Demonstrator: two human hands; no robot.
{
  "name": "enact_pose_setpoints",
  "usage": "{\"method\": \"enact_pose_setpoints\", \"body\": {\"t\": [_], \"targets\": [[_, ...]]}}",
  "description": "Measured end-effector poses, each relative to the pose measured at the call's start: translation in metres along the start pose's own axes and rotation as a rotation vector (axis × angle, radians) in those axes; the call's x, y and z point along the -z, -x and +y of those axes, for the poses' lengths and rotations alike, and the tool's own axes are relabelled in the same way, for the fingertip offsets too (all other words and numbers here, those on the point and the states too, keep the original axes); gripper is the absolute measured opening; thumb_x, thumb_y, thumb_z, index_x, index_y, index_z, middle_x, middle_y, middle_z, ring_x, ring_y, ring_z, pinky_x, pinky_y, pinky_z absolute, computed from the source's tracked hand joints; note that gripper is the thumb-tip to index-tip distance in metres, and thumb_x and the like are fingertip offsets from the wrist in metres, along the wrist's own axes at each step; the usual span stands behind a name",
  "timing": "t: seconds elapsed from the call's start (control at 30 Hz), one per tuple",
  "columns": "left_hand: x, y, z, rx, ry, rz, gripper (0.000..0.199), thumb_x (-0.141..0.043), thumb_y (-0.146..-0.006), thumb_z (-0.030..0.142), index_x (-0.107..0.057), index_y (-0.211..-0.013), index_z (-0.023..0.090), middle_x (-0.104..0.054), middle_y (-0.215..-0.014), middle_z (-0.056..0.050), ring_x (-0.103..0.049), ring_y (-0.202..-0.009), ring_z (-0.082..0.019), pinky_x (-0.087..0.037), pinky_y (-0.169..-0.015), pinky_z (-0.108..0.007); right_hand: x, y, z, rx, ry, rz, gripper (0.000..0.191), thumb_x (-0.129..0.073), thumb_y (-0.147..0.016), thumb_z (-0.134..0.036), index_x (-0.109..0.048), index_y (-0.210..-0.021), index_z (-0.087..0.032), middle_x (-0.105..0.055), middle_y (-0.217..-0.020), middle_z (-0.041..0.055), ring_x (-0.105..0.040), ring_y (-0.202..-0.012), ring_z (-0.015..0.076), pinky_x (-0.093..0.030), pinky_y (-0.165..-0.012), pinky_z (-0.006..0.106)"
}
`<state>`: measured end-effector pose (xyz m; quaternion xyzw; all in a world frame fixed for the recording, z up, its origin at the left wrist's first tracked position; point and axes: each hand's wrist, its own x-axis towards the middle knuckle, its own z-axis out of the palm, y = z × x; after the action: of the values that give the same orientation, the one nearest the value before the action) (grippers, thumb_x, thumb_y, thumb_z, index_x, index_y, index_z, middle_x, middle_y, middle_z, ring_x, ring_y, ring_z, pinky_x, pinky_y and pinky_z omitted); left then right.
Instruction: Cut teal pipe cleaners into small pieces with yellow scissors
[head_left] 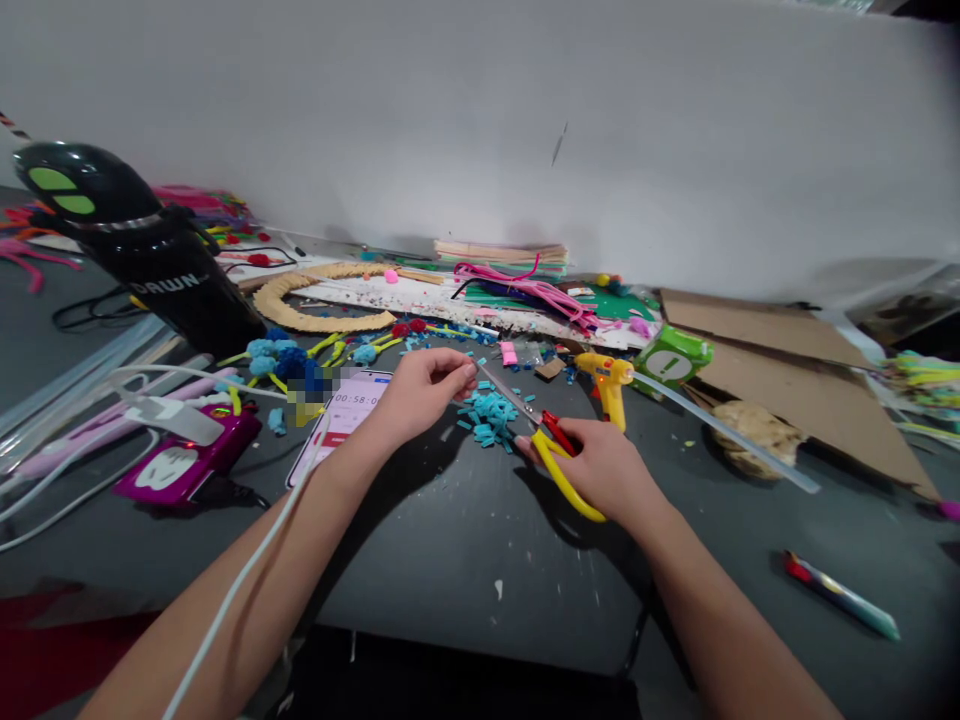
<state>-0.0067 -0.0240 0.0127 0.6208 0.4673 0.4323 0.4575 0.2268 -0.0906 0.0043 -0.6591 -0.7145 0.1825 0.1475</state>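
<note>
My right hand (607, 465) grips a pair of scissors (559, 450) with yellow and red handles, their blades pointing up and left. Thumb and fingers of my left hand (431, 390) are pinched together close to the blade tips; whatever they hold is too small to make out. Beneath the blades lies a loose heap of small cut blue pieces (491, 425) on the dark table (450, 560). Beside my left forearm rests a phone (349, 410) showing a timer. A yellow glue gun (611, 385) with a clear glue stick stands just beyond my right hand.
A black bottle (165, 270) and a purple power bank (191, 455) with white cables are on the left; one cable crosses my left forearm. Pink pipe cleaners (525, 290) lie at the back. Cardboard (810, 400), a green box (675, 360) and a pen-like tube (840, 595) are on the right.
</note>
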Motion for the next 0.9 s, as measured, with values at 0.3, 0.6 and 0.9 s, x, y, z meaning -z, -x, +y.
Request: {"method": "enact_pose_setpoints", "body": {"t": [0.3,0.6,0.9], "targets": [[0.0,-0.001,-0.001,0.03,-0.003,-0.004,0.031,-0.069,-0.076,0.043,-0.067,-0.078,0.012,-0.067,-0.067,-0.003,-0.061,-0.061,-0.012,-0.053,-0.062,-0.026,-0.002,-0.002,-0.001,0.032,-0.015,-0.027,0.051,-0.055,-0.08,-0.066,-0.053,-0.058,-0.02,-0.049,-0.053,-0.0006,-0.041,-0.052,0.0128,-0.024,-0.049,0.025],[0.012,-0.003,-0.016,-0.053,-0.325,-0.045,0.027,-0.058,-0.085,0.038,-0.07,-0.081,0.014,-0.07,-0.072,-0.005,-0.062,-0.065,-0.015,-0.049,-0.064,-0.028,-0.002,-0.011,0.001,-0.046,0.034,-0.031,0.052,-0.053,-0.081,-0.067,-0.055,-0.058,-0.02,-0.051,-0.055,0.0009,-0.039,-0.052,0.0129,-0.023,-0.049,0.026],[0.037,0.003,-0.026,-0.143,-0.697,-0.162,0.032,-0.054,-0.079,0.017,-0.075,-0.103,0.021,-0.075,-0.102,-0.005,-0.068,-0.092,-0.02,-0.05,-0.081,-0.03,0.006,-0.007,0.009,-0.098,-0.035,0.03,0.056,-0.056,-0.077,-0.071,-0.049,-0.056,-0.02,-0.045,-0.052,-0.0019,-0.036,-0.051,0.0117,-0.024,-0.047,0.024]]}}
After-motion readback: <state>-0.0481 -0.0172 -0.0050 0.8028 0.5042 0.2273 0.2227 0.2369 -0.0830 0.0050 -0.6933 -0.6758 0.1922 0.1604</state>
